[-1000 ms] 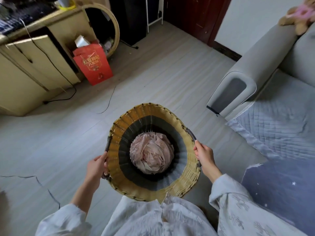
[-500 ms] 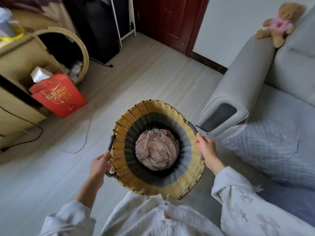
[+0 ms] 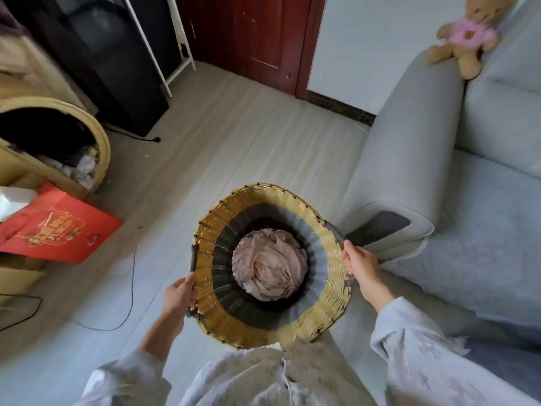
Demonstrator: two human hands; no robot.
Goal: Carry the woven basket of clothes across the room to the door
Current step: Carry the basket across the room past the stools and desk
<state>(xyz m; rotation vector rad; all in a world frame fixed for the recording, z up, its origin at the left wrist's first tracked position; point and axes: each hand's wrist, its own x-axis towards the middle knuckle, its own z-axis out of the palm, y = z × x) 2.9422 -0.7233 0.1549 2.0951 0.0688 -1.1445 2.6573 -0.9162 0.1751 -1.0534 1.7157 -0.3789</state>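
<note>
I hold a round woven basket (image 3: 210,232) in front of my body, above the floor. Its rim is yellow and its inner wall is dark grey. A crumpled pale pink cloth (image 3: 270,265) lies at the bottom. My left hand (image 3: 177,297) grips the dark handle on the left rim. My right hand (image 3: 361,265) grips the handle on the right rim. A dark red wooden door (image 3: 257,33) stands at the far end of the room, straight ahead.
A grey sofa (image 3: 409,148) runs along my right, its armrest close to the basket, with a teddy bear (image 3: 465,39) on top. On the left are a red gift bag (image 3: 55,227), a round wooden cabinet (image 3: 99,136), a black appliance (image 3: 111,68), a white rack (image 3: 175,63) and floor cables (image 3: 133,276).
I have walked forward with the basket: the door and sofa armrest are nearer, and the red bag and cabinet have slid left and back. Both hands keep their grip.
</note>
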